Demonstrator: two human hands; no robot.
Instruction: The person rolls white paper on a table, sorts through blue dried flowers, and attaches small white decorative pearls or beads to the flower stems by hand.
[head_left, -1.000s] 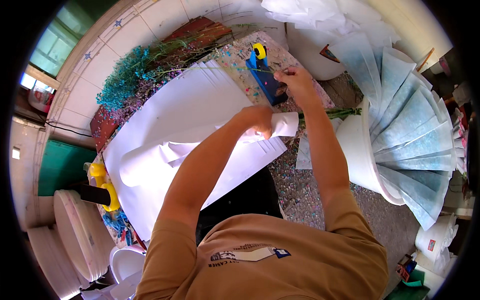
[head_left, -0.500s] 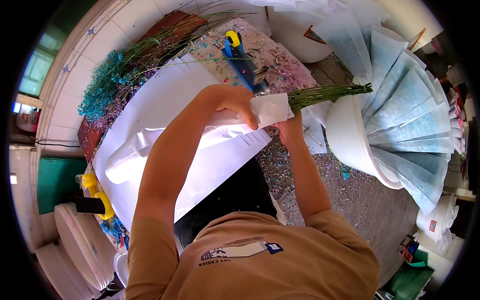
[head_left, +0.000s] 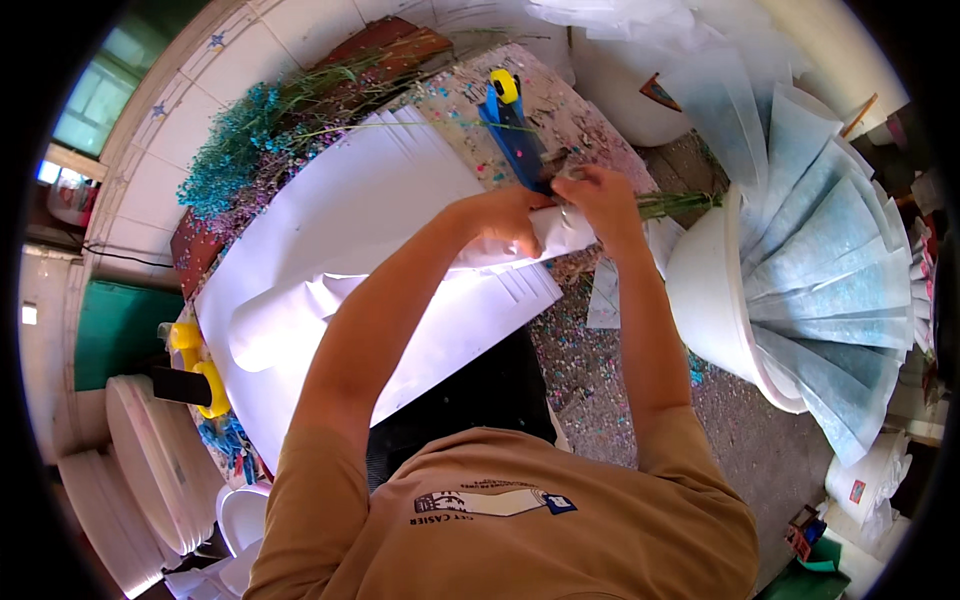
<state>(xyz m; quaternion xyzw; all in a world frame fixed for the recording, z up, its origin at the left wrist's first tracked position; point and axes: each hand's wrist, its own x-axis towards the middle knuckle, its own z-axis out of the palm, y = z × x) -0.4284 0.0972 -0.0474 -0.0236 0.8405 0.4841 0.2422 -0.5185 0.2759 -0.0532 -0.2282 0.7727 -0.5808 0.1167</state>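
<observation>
My left hand [head_left: 508,218] is closed around a bundle of flowers rolled in white paper [head_left: 562,232], lying across the stack of white paper sheets [head_left: 320,220]. Green stems [head_left: 680,204] stick out of the roll on the right; the flower heads are hidden inside the paper. My right hand [head_left: 608,205] is over the stem end of the roll with its fingertips pinched together. What they pinch, if anything, is too small to make out. Just beyond both hands stands a blue tape dispenser [head_left: 515,140] with a yellow roll core [head_left: 505,86].
Loose teal and purple dried flowers [head_left: 235,155] lie at the table's far left. On the right stands a white bucket [head_left: 708,295] filled with pale blue wrapping sheets [head_left: 830,250]. Yellow tape rolls [head_left: 210,388] sit at the left edge, above stacked white round lids [head_left: 160,465].
My right hand has moved from under the stems up to the dispenser's near end, its fingers now pinched. My left hand still holds the wrapped bundle. The whole view has shifted slightly.
</observation>
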